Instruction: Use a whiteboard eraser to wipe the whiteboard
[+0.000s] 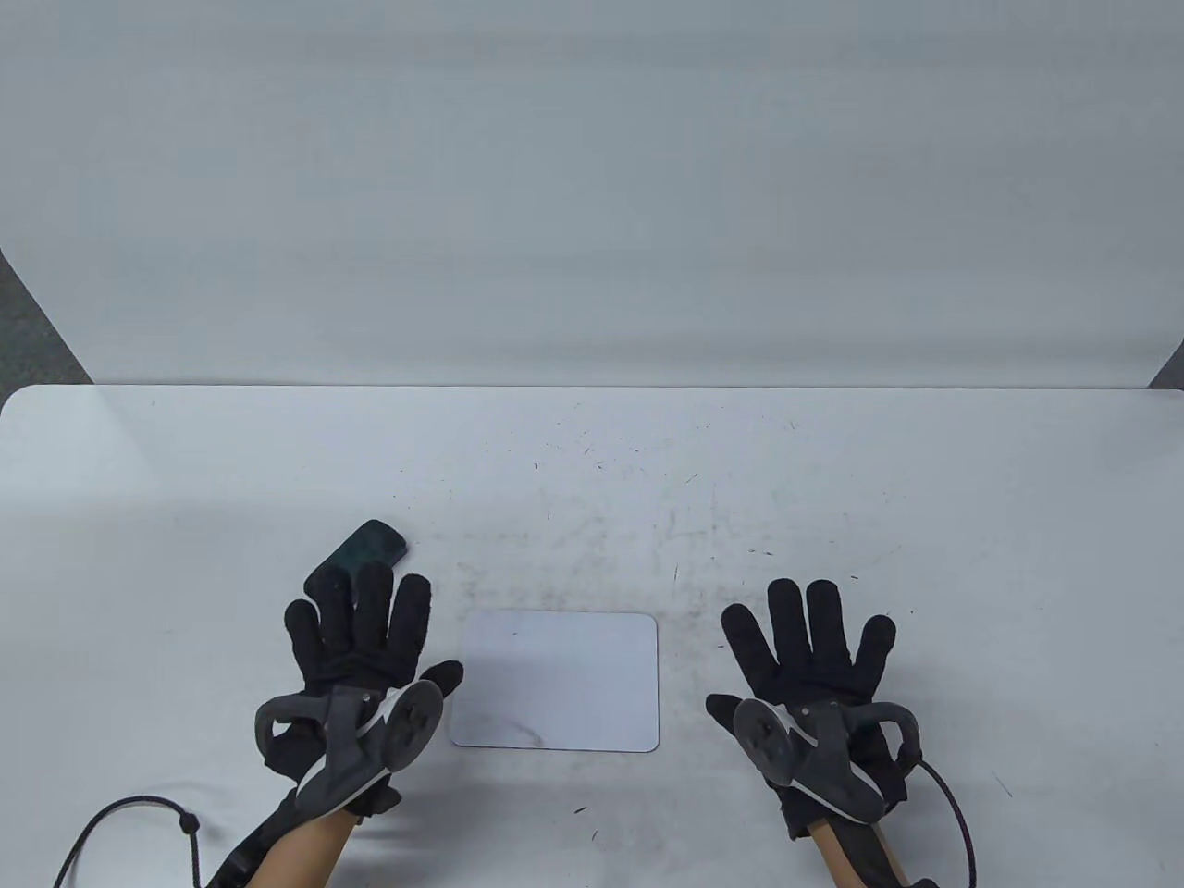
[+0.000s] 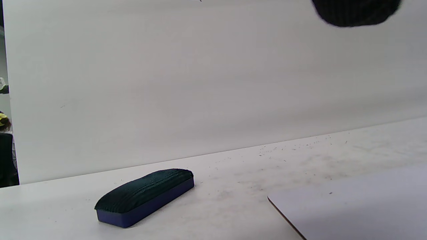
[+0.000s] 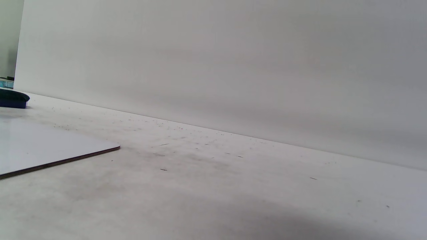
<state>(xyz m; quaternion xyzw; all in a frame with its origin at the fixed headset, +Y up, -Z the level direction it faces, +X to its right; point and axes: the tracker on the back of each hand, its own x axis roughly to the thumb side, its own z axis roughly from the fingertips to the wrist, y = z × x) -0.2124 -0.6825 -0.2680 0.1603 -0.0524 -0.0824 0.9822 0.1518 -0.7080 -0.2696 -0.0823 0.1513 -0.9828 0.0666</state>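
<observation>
— Looking down from the table view, what is covered?
— The near end of the whiteboard eraser point(image 1: 368, 549) is hidden under the fingertips of the left hand point(image 1: 365, 652); only its far end shows. Its long axis runs diagonally, pointing away and to the right. Whether the fingers touch it, I cannot tell.
— And the hands?
— Both are spread flat, fingers splayed, grasping nothing. The right hand point(image 1: 803, 661) lies on the bench point(image 1: 832, 481), well apart from the eraser. The whiteboard point(image 1: 558, 680) lies flat between the hands, long side running left to right.
— Left wrist view?
— The eraser point(image 2: 145, 196) lies whole on the bench, dark felt up, blue base down, long axis slanting away to the right. One gloved fingertip point(image 2: 357, 11) is cut off at the top edge; the whiteboard's point(image 2: 360, 206) corner is cropped at the right.
— Right wrist view?
— The eraser's point(image 3: 13, 99) end shows at the left edge, beyond the whiteboard's point(image 3: 43, 146) cropped corner.
</observation>
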